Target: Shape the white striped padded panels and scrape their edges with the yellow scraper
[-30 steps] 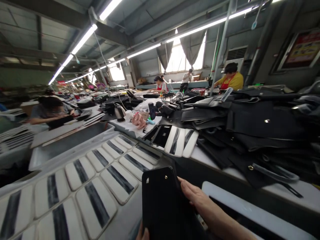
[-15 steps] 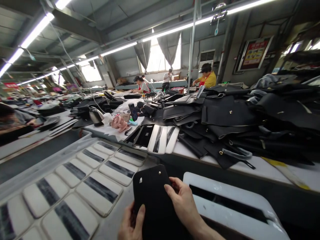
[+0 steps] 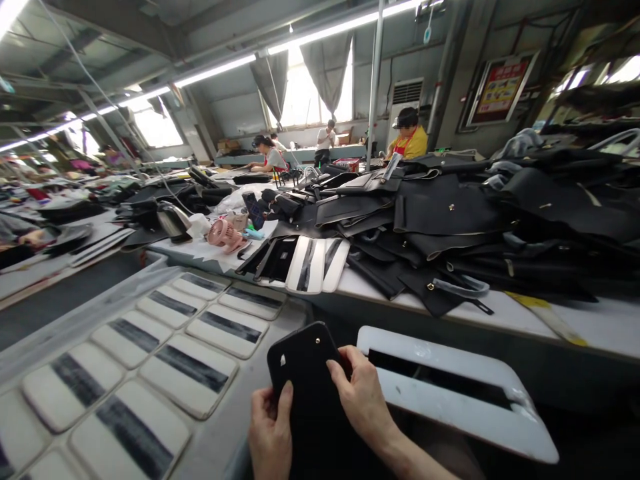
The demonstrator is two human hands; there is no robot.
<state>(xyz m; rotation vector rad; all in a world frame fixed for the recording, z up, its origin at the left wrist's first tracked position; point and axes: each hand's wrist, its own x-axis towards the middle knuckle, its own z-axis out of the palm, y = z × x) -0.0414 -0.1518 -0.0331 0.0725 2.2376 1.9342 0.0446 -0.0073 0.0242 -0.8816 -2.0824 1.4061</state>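
While tight between left hand (image 3: 271, 435) and right hand (image 3: 363, 398), black panel (image 3: 301, 362); alongside, white trays (image 3: 173, 393) of black strips (image 3: 193, 369).

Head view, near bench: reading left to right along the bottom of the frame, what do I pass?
striped white pads → left hand → black leather piece, held in both hands → right hand → white slotted plate
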